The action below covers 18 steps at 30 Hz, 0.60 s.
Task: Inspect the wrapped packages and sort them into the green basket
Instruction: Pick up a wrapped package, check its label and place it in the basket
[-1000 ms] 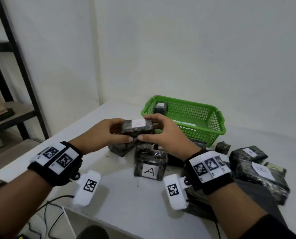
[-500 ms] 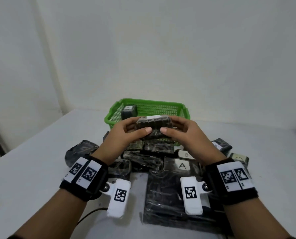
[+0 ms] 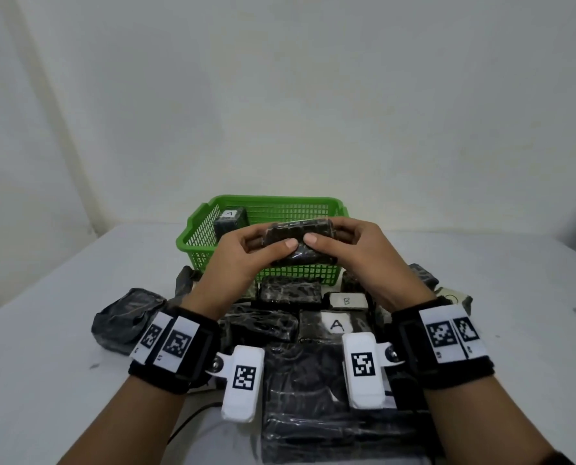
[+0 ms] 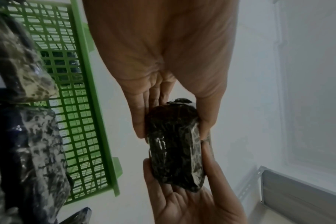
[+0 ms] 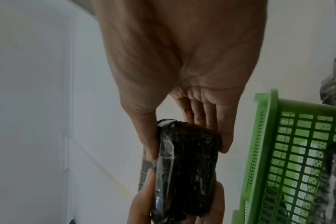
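The package [image 3: 296,241] we held was a dark block wrapped in shiny clear film, raised in the air just in front of the green basket [image 3: 313,209] and above the pile on the worktop [image 3: 45,347]. Our left hand [image 3: 243,260] gripped one end and our right hand [image 3: 357,253] gripped the other, thumbs on the near face with their tips almost touching, the other fingers [image 3: 350,229] curled round the far side. In the left wrist view the package [image 4: 175,144] sat pinched between thumb and fingers of the left hand [image 4: 163,60], with the other palm cupping its far end. In the right wrist view the same package [image 5: 186,166] was clamped the same way by the right hand [image 5: 182,60]. No label showed on the faces we could see.

Inside the basket, against its left wall, stood one wrapped package marked A [image 3: 230,220]. On the worktop between the basket and our wrists lay a crowd of other dark wrapped packages, touching or overlapping. Among them were one with a white label reading B [image 3: 347,301] and, just nearer to us, one labelled A [image 3: 336,325]. A rounder dark bundle [image 3: 128,317] lay apart at the left of the pile. A large flat wrapped package [image 3: 313,414] lay nearest us, between our forearms. Both wrists wore black bands [image 3: 175,347] with printed square markers.
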{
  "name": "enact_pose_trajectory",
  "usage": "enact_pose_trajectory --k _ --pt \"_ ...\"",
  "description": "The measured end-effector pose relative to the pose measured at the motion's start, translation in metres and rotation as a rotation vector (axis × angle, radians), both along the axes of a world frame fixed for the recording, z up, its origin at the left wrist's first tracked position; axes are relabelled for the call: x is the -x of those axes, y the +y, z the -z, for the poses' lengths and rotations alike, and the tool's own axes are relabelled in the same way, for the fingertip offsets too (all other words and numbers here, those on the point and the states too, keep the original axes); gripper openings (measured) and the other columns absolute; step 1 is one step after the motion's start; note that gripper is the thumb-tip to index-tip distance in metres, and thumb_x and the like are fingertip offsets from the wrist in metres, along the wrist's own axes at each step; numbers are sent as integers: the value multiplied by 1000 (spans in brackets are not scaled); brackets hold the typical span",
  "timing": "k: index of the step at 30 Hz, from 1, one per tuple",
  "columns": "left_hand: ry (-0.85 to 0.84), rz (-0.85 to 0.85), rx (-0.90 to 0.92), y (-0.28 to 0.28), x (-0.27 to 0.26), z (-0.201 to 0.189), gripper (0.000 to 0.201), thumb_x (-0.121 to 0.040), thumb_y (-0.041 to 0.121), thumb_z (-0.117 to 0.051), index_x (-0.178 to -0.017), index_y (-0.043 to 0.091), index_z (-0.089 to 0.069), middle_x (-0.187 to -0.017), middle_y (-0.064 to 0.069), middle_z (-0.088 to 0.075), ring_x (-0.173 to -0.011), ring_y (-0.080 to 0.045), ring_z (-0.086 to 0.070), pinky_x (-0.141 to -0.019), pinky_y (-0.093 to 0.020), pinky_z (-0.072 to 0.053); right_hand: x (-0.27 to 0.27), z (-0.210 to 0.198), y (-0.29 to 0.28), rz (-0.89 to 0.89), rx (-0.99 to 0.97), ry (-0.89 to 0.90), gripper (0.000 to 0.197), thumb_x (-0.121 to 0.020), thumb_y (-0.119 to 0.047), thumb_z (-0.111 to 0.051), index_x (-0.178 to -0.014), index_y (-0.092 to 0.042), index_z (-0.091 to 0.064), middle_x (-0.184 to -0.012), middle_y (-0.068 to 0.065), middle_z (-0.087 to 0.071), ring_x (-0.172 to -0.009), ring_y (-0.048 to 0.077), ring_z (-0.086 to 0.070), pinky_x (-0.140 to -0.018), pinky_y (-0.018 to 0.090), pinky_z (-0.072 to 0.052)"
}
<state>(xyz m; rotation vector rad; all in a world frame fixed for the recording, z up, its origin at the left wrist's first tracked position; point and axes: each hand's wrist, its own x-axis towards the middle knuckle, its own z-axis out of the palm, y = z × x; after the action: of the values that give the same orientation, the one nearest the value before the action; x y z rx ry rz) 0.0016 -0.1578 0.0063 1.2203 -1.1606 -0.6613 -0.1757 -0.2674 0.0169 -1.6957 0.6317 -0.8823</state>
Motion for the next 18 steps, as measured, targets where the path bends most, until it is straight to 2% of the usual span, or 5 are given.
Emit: enact_pose_trajectory --k 4,7,11,15,18 --pt "27 23 15 1 -5 3 53 -79 36 -86 -124 13 -72 -119 -6 -76 -116 -23 -71 -109 -50 -49 4 1 3 -14 -14 29 72 -65 -41 -95 -129 -21 -68 -133 2 -69 -127 11 -63 -112 41 -51" --pt "76 46 13 3 -9 5 53 -76 38 -83 -121 13 -73 -120 -8 -76 -117 -26 -71 -110 -50 -48 6 0 8 -5 5 13 64 -71 -35 -92 -129 -20 -70 -128 0 -72 -121 7 -67 -111 37 -52" --pt "27 27 21 3 -13 7 52 -71 40 -84 -117 15 -75 -115 -7 -78 -112 -25 -73 -108 -49 -50 3 5 11 -20 -21 -22 66 -69 -42 -92 -126 -17 -72 -121 1 -77 -115 14 -73 -108 40 -54" --pt "-18 65 -12 7 -13 9 57 -74 40 -84 -123 15 -72 -119 -5 -77 -115 -23 -71 -109 -47 -49 2 10 9 24 9 -42 71 -64 -56 -91 -122 -19 -75 -118 0 -78 -115 15 -73 -108 43 -54" --pt "-30 28 16 5 -16 11 56 -74 43 -85 -121 15 -73 -118 -5 -77 -115 -24 -71 -110 -49 -49 2 11 10 -15 7 -35 71 -64 -50 -91 -125 -18 -73 -120 0 -78 -116 15 -72 -109 43 -53"
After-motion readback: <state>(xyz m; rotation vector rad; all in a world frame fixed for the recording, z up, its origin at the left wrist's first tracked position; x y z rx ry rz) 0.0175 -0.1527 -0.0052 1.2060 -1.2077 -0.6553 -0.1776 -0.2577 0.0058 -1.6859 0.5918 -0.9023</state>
